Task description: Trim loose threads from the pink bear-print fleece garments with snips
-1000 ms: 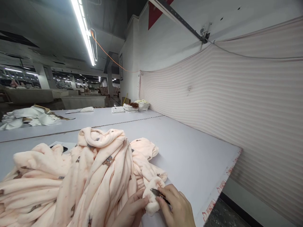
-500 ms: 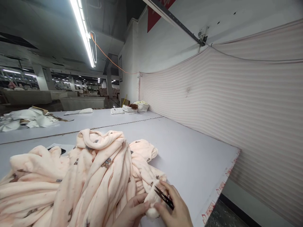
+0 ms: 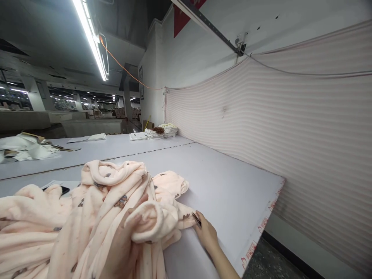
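Note:
A pale peach fleece garment [image 3: 110,217] with small bear prints lies heaped over the near left of the table. My left hand [image 3: 123,242] is closed around a rolled tubular end of it, perhaps a cuff, whose round opening faces me. Part of that hand is hidden by the fabric. In my right hand [image 3: 207,231] are small dark thread snips [image 3: 197,219], their tips pointing up and left. The fingertips of this hand are at the right edge of the garment; whether they also pinch the cloth I cannot tell.
The pale table [image 3: 229,182] ends at a taped right edge. White scraps [image 3: 26,147] lie at far left, and stacks of folded white cloth [image 3: 168,130] stand at the back. A dark phone-like object [image 3: 64,190] sits behind the garment. Striped cloth [image 3: 290,116] covers the wall.
My hands have moved apart: the left went left and up with the tubular end, the right shifted slightly up to the garment's right edge with the snips. The view has turned slightly right.

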Demonstrator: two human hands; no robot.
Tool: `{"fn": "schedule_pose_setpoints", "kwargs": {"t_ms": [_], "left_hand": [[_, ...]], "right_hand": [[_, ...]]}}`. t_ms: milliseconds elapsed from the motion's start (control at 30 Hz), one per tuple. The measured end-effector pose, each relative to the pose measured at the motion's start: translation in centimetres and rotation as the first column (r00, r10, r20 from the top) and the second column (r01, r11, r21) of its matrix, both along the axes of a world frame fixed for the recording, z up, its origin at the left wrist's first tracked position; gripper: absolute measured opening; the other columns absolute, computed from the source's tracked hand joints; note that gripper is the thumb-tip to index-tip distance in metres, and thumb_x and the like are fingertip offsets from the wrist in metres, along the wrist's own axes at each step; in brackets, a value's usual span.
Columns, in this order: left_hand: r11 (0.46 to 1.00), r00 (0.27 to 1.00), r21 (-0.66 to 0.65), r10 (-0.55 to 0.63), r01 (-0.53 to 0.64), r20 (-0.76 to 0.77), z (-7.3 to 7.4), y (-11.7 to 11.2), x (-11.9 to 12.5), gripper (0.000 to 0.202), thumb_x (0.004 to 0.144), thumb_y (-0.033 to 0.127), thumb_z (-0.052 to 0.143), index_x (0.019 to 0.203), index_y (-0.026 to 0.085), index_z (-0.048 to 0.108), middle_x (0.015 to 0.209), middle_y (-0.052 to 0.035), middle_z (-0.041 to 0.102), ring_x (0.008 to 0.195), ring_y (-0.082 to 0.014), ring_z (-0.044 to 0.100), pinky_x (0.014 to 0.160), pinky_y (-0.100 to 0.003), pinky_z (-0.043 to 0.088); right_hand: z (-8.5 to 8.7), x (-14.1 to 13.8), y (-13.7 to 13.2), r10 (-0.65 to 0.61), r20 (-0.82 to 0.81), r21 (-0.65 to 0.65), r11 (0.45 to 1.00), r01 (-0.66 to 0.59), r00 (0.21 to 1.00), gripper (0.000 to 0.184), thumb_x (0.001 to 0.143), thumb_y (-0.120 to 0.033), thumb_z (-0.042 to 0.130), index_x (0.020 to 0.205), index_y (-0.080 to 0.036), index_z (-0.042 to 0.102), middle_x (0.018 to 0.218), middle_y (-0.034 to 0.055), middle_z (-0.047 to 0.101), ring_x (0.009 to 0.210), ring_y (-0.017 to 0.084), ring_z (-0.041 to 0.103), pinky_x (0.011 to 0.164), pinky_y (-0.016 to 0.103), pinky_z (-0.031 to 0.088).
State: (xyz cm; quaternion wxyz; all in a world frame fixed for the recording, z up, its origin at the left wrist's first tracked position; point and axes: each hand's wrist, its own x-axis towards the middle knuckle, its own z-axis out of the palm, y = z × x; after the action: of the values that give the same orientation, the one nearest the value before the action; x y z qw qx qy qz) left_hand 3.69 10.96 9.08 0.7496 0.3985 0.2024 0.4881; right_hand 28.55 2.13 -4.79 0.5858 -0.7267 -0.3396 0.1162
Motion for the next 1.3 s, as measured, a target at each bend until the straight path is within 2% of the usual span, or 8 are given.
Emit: {"fn": "schedule_pose_setpoints", "kwargs": {"t_ms": [233, 367, 500, 600, 800, 1067, 1133, 1300], "left_hand": [[0.917, 0.998, -0.396, 0.058, -0.05, 0.008, 0.7, 3.9, -4.0, 0.038, 0.075, 0.019, 0.051, 0.111, 0.021, 0.064, 0.07, 0.0015, 0.073, 0.067, -0.0224, 0.068, 0.073, -0.036, 0.056], [0.998, 0.943, 0.052, 0.039, -0.023, -0.33, 0.8, 2.1, -2.6, 0.019, 0.068, 0.03, 0.067, 0.084, 0.019, 0.068, 0.071, 0.0002, 0.07, 0.074, -0.0223, 0.065, 0.073, -0.029, 0.051], [0.783, 0.688, 0.456, 0.051, 0.422, -0.724, -0.1, -2.5, 2.0, 0.03, 0.07, 0.033, 0.068, 0.098, 0.024, 0.068, 0.086, -0.0026, 0.069, 0.083, -0.0235, 0.061, 0.076, -0.027, 0.043], [0.769, 0.619, 0.475, 0.133, 0.428, -0.774, -1.8, -4.6, 5.1, 0.054, 0.063, 0.034, 0.073, 0.115, 0.023, 0.061, 0.097, -0.0068, 0.068, 0.084, -0.0274, 0.061, 0.073, -0.029, 0.04], [0.744, 0.707, 0.645, 0.361, 0.176, -0.608, -4.1, -4.9, 6.2, 0.013, 0.073, 0.017, 0.051, 0.08, 0.021, 0.06, 0.083, -0.0054, 0.066, 0.082, -0.0243, 0.06, 0.072, -0.029, 0.042], [0.431, 0.679, 0.901, 0.651, 0.038, -0.34, -6.2, -4.8, 3.7, 0.011, 0.076, 0.015, 0.047, 0.079, 0.023, 0.053, 0.07, 0.0012, 0.059, 0.063, -0.015, 0.058, 0.061, -0.023, 0.045], [0.465, 0.698, 0.885, 0.638, -0.011, -0.326, -6.4, -5.1, 3.2, 0.01, 0.078, 0.018, 0.047, 0.082, 0.023, 0.055, 0.073, 0.0002, 0.06, 0.062, -0.015, 0.058, 0.061, -0.023, 0.045], [0.813, 0.834, 0.58, 0.356, -0.053, -0.422, -6.9, -5.7, 2.5, 0.013, 0.08, 0.035, 0.052, 0.081, 0.022, 0.054, 0.073, -0.0005, 0.063, 0.058, -0.0155, 0.057, 0.053, -0.023, 0.044]], "right_hand": [[4.2, 3.0, -1.1, 0.06, -0.132, 0.137, 0.99, -0.041, 0.989, 0.03, 0.071, -0.049, 0.06, 0.067, -0.02, 0.053, 0.056, -0.0071, 0.043, 0.053, 0.011, 0.039, 0.051, 0.022, 0.03], [10.0, 2.7, -3.4, 0.249, -0.243, 0.213, 0.956, -0.199, 0.937, 0.031, 0.076, -0.046, 0.063, 0.073, -0.019, 0.049, 0.059, -0.0091, 0.033, 0.049, 0.006, 0.027, 0.047, 0.019, 0.019], [12.8, -0.5, -3.4, 0.449, -0.351, 0.248, 0.891, -0.381, 0.821, 0.032, 0.075, -0.043, 0.066, 0.069, -0.018, 0.046, 0.053, -0.0122, 0.025, 0.043, 0.003, 0.014, 0.044, 0.02, 0.011], [12.7, -2.8, -2.9, 0.508, -0.408, 0.265, 0.861, -0.434, 0.759, 0.035, 0.074, -0.046, 0.064, 0.066, -0.02, 0.043, 0.049, -0.0143, 0.018, 0.039, 0.002, 0.01, 0.04, 0.02, 0.013], [11.5, -4.8, -4.1, 0.308, -0.344, 0.298, 0.932, -0.208, 0.887, 0.031, 0.078, -0.047, 0.062, 0.082, -0.021, 0.048, 0.057, -0.0109, 0.031, 0.045, 0.006, 0.029, 0.045, 0.018, 0.028], [8.6, -8.5, -5.8, 0.188, 0.324, -0.055, 0.982, -0.18, 0.927, 0.046, 0.07, -0.018, 0.056, 0.115, -0.029, 0.053, 0.107, -0.0001, 0.069, 0.094, 0.02, 0.065, 0.077, 0.026, 0.048], [7.7, -8.8, -5.6, 0.132, 0.389, -0.064, 0.991, -0.116, 0.912, 0.04, 0.072, -0.014, 0.049, 0.108, -0.029, 0.057, 0.106, -0.001, 0.07, 0.095, 0.019, 0.066, 0.079, 0.026, 0.048], [6.1, -9.2, -5.4, 0.126, 0.313, 0.091, 0.983, -0.162, 0.941, 0.021, 0.075, -0.02, 0.053, 0.093, -0.025, 0.061, 0.084, -0.0018, 0.069, 0.074, 0.015, 0.066, 0.068, 0.02, 0.048]]}}
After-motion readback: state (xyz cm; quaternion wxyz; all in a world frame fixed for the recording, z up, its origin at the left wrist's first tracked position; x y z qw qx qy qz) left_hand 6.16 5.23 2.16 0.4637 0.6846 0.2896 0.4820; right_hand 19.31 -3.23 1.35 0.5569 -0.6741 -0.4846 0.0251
